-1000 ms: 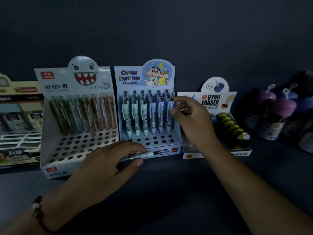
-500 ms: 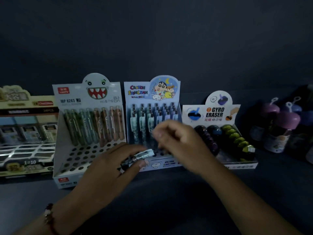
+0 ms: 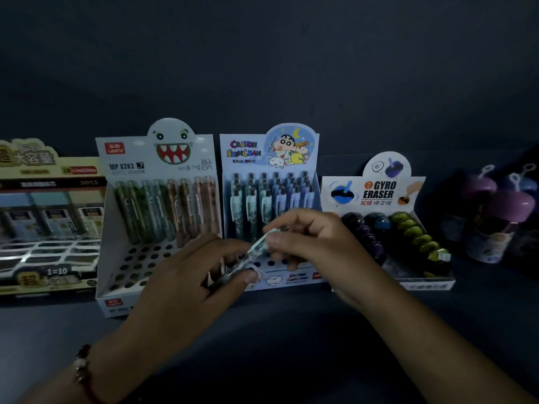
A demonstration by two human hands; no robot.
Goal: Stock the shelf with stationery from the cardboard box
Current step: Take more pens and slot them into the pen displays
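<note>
**Both hands on one pen in front of the pen box**

Dimly lit, the scene still shows both hands meeting on a pale blue printed plastic pen (image 3: 256, 252). The right hand (image 3: 315, 249) pinches its upper, lighter end between thumb and fingers, the grip closed on the barrel. The left hand (image 3: 189, 281) holds the darker lower end, thumb pressed against it near the tip; that end is mostly covered by the fingers and hard to make out. The pen slants, high on the right and low on the left.

Just behind the hands stands the blue cardboard cartoon display box (image 3: 269, 147), on the dark shelf surface (image 3: 291, 330). Rows of matching clip pens (image 3: 268, 196) stand upright in its back holes; the front holes are largely hidden by the hands.

Beside it on the left is a white cardboard monster-face display box (image 3: 157, 158) with a row of clear tube-shaped pens (image 3: 166, 211) leaning at the back and open holes in front. Further left, a yellow and black printed carton (image 3: 49, 217) is cut off by the frame edge, its small print blurred.

To the right sits a white gyro eraser display box (image 3: 388, 188) holding rows of dark purple, blue and green round erasers (image 3: 414, 231). Beyond it, purple-capped small bottles (image 3: 493, 225) stand in deep shadow, their labels unreadable.

A beaded bracelet (image 3: 83, 371) circles the left wrist.
</note>
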